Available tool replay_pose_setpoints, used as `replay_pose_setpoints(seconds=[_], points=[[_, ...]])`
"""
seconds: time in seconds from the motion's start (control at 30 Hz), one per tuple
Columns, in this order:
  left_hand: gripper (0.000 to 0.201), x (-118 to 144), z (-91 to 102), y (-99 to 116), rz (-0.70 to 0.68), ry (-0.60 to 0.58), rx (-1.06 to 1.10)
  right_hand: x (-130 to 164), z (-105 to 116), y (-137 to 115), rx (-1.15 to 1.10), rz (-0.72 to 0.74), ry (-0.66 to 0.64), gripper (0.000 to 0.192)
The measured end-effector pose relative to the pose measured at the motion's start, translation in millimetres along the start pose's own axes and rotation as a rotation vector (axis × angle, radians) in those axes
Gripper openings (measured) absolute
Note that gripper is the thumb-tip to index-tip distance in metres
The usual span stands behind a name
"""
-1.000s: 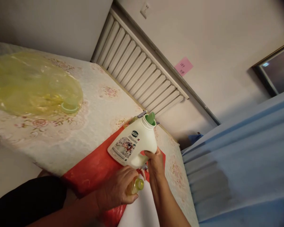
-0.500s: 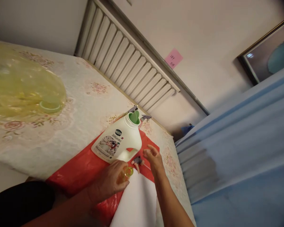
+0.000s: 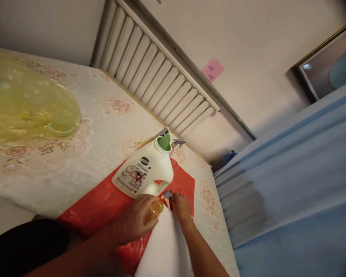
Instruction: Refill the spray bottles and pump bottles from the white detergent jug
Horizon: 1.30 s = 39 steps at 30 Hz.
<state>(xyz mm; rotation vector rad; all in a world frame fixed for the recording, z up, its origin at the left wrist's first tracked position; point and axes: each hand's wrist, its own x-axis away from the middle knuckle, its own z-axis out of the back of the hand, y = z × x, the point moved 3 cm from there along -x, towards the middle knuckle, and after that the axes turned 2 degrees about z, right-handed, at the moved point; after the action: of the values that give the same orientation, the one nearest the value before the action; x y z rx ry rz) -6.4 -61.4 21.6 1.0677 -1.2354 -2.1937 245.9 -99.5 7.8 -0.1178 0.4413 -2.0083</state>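
My left hand (image 3: pixel 137 216) is wrapped round a small see-through yellow bottle (image 3: pixel 157 208), its uncapped neck pointing up and right. Close by on the right, my right hand (image 3: pixel 181 206) has its fingers closed at the collar end of a grey and peach spray trigger head (image 3: pixel 167 195), which is apart from the bottle. Just beyond both hands a large cream detergent jug (image 3: pixel 142 171) stands with its cap off and a green pour spout (image 3: pixel 163 142) showing in its mouth. Much of the bottle is hidden by my left fingers.
Under the jug lies a red plastic sheet (image 3: pixel 89 202), with a white sheet (image 3: pixel 164 242) nearer me. Two more spray heads, one grey (image 3: pixel 162 132) and one grey-pink (image 3: pixel 178 143), show behind the jug. A yellow plastic bag (image 3: pixel 31 100) sits left; a radiator (image 3: pixel 158 69) lines the wall.
My right hand has come down and left from above the red sheet, its spread fingers closing on the spray trigger head. My left hand and the bottle have hardly moved.
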Motion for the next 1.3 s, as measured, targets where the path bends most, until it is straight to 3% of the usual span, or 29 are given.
replay_pose_setpoints(seconds=[0.17,0.37,0.53,0.57,0.63,0.73,0.87,1.07,1.2,1.3], points=[[0.043,-0.8,-2.1,-1.8,-0.024,0.007,0.013,1.4,8.4,-5.1,-0.056,0.024,0.083,0.011],[0.04,-1.6,-6.6,-3.7,-0.024,0.01,-0.001,8.1,71.7,-19.9,-0.31,0.053,0.243,0.015],[0.037,-4.1,-9.2,-1.6,-0.024,0.004,-0.002,29.0,124.3,-49.2,-0.643,0.095,0.284,0.033],[0.037,-4.8,-9.8,-1.3,-0.028,0.009,-0.001,34.7,132.2,-58.5,-0.856,0.133,0.288,0.033],[0.038,-6.2,-10.8,-0.9,-0.036,0.019,-0.001,45.6,144.9,-79.0,-1.126,0.195,0.276,0.03],[0.04,-8.1,-11.4,0.5,-0.042,0.01,0.002,57.6,157.2,-105.1,-1.257,0.254,0.336,0.029],[0.039,-8.9,-10.1,3.0,-0.035,0.001,0.006,61.9,152.8,-122.4,-1.265,0.297,0.393,0.027],[0.04,-8.6,-10.1,2.5,-0.038,0.003,0.026,64.4,120.1,-133.3,-1.217,0.241,0.402,0.024],[0.038,-10.2,-10.1,2.2,-0.021,0.001,0.032,71.1,93.2,-122.2,-1.014,0.104,0.389,0.02],[0.039,-9.9,-11.0,1.6,-0.016,0.001,0.02,77.5,68.7,-105.5,-0.884,0.122,0.33,0.02]])
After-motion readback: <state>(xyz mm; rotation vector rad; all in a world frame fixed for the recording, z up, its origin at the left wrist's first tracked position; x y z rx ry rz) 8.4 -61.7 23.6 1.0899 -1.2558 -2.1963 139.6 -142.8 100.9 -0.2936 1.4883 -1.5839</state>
